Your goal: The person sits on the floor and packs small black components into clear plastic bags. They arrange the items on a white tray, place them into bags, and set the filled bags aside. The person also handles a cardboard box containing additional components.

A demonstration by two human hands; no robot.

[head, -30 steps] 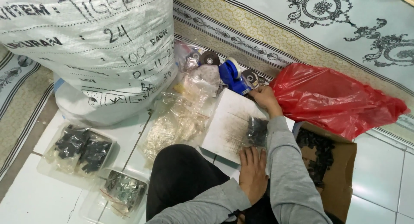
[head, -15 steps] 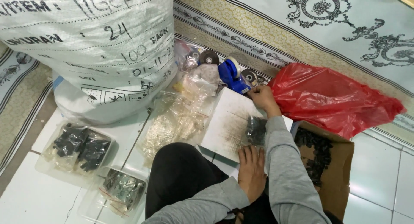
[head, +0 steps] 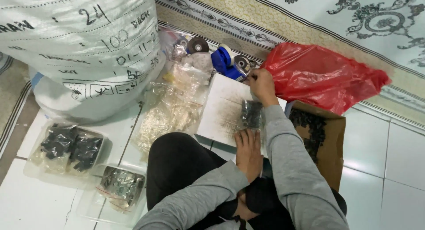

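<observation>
My right hand (head: 262,85) reaches forward to the blue tape dispenser (head: 228,63) at the far edge of a white board (head: 221,110), its fingers pinched at the dispenser's end. My left hand (head: 248,152) lies flat, pressing a small clear bag of dark parts (head: 252,115) onto the board. Whether the right fingers hold tape is too small to tell.
A big white woven sack (head: 84,44) stands at the left. Clear bags of pale parts (head: 170,110) lie by the board. Bagged dark parts (head: 68,143) and another bag (head: 120,185) sit on the tiles. A red plastic bag (head: 323,75) and an open cardboard box (head: 321,137) are right.
My right hand stays at the tape dispenser, shifted only slightly. My left hand keeps pressing on the small bag.
</observation>
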